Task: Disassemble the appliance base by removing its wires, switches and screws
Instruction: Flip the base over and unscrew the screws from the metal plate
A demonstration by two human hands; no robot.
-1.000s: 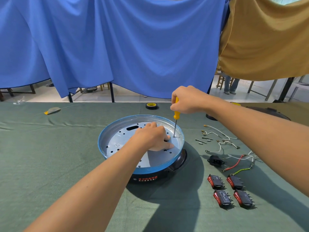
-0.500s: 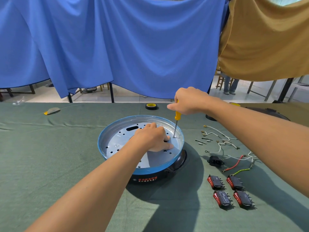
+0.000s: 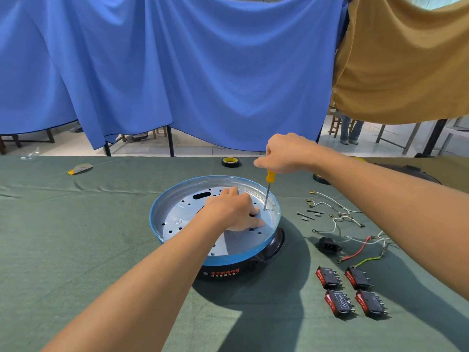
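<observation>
Base (image 3: pixel 223 271) round, black, blue-rimmed, holed silver plate (image 3: pixel 182 214) up; I note its lug (image 3: pixel 275 243) pointing near-right. Right hand (image 3: pixel 286 153) grips upright screwdriver (image 3: pixel 267 191); left hand (image 3: pixel 231 208) presses plate, hold unclear.

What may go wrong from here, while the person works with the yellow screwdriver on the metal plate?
1. The screwdriver tip stands close beside the fingers of the left hand, which rests on the metal plate. If the right hand lets it slip, it may jab them.
2. The plate has many open holes; a loosened screw might fall through one and get lost inside the base.
</observation>
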